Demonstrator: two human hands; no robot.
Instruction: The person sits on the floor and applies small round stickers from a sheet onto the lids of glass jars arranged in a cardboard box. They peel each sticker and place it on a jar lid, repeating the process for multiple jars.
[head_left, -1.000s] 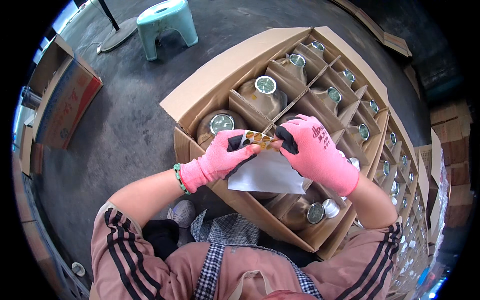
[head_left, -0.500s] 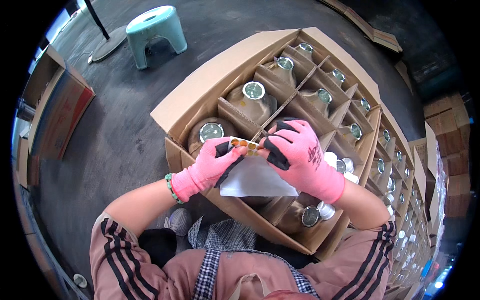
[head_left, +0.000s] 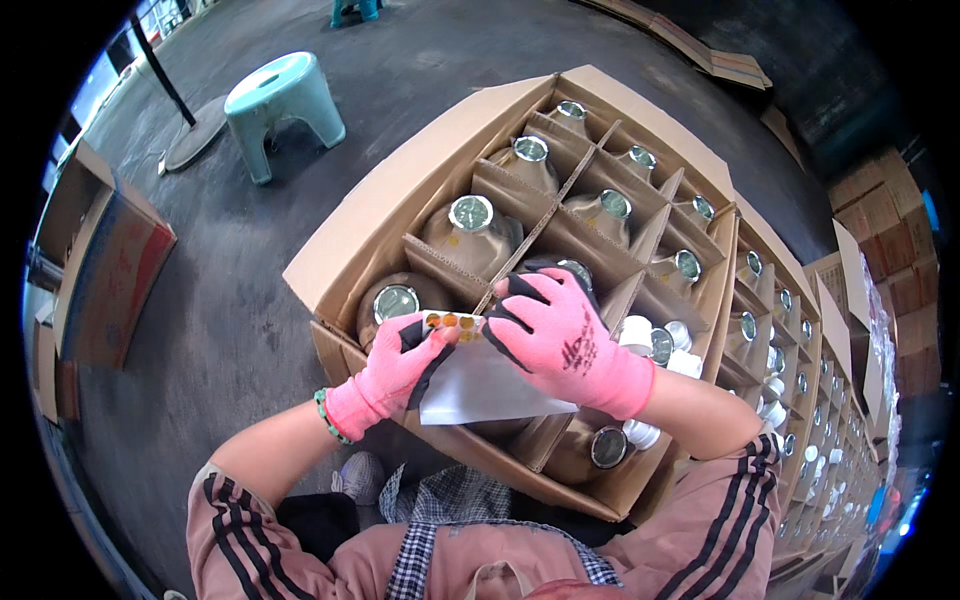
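Carton: an open cardboard box (head_left: 360,240) on a dark floor, split by cardboard dividers (head_left: 560,200) into cells.
Contents: one brown bottle (head_left: 470,232) with a silver round cap stands upright in each cell.
Sticker strip: a narrow strip with orange round stickers (head_left: 452,322), held over the near cells.
Backing: a white sheet (head_left: 480,392) hangs below the strip.
Left hand (head_left: 392,372): pink glove, thumb and fingers pinched on the strip's left end.
Right hand (head_left: 562,335): pink glove, fingertips closed on the strip's right end.
Further cartons: a row of like boxes (head_left: 800,400) runs off to the right.
Stool: pale green plastic stool (head_left: 282,105), well apart, upper left.
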